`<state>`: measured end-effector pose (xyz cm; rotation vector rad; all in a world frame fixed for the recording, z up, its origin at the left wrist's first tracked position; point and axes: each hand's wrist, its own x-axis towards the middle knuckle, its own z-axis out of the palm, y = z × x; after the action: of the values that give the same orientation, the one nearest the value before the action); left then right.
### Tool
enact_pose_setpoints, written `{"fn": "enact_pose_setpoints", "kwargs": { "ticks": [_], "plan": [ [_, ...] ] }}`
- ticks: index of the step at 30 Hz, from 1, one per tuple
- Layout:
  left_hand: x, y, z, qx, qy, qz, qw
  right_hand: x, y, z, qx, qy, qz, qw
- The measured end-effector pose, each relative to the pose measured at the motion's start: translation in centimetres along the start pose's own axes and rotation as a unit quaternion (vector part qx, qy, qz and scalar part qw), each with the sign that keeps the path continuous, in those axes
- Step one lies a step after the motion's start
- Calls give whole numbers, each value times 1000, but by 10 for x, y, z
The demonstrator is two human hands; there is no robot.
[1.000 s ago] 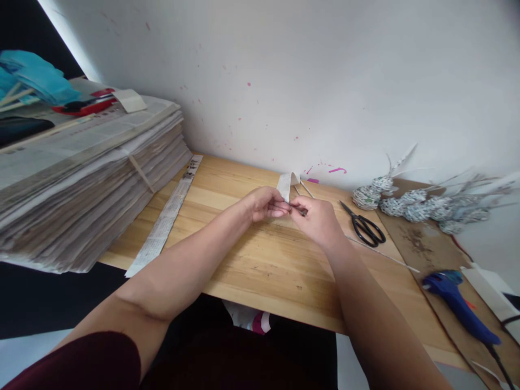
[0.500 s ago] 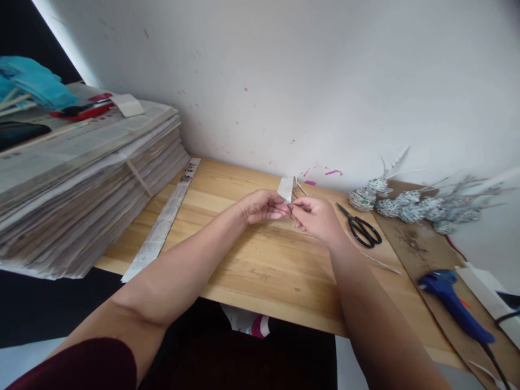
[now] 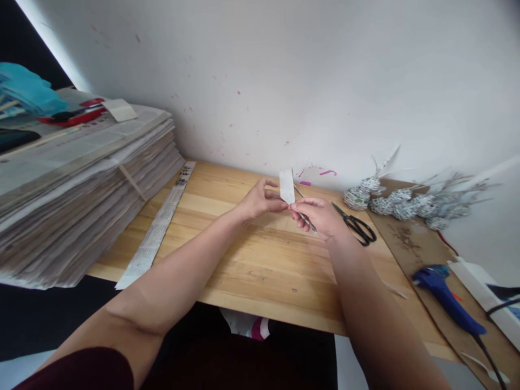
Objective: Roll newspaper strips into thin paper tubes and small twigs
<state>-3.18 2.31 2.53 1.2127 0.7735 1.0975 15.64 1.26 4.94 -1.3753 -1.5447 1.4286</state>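
Observation:
A narrow newspaper strip [image 3: 286, 187] stands up between my hands, its lower end at my fingertips. My left hand [image 3: 263, 201] is curved at the strip's left side, fingertips pinched at its lower end and the other fingers loosely apart. My right hand [image 3: 316, 215] pinches a thin stick [image 3: 307, 222] with the strip's end against it; the stick slants through the fingers. Whether the stick is metal or rolled paper, I cannot tell. To the right of my right hand lie black-handled scissors [image 3: 357, 227].
Tied newspapers form a tall stack [image 3: 134, 151] at left, beside a long paper strip [image 3: 156, 230] on the wooden table [image 3: 252, 271]. At right, woven paper pieces [image 3: 402, 203] and a blue glue gun [image 3: 449, 300] lie on cardboard [image 3: 390, 233]. A wall [image 3: 260, 81] rises behind.
The short strip now stands more upright and shows more of its length. My left fingers have spread more, and the stick's near end now shows beneath my right fingers. The view has shifted slightly.

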Motion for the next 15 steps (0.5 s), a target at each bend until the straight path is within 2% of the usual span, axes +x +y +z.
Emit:
{"fn": "enact_pose_setpoints", "kwargs": {
  "ticks": [7,15],
  "plan": [
    [0,-4,4,97,-72,77,990,-3,-2,-2,27,-26,18,999],
    [-1,-4,6,192,-24,104,976,-5,-2,-2,20,-30,20,999]
  ]
}}
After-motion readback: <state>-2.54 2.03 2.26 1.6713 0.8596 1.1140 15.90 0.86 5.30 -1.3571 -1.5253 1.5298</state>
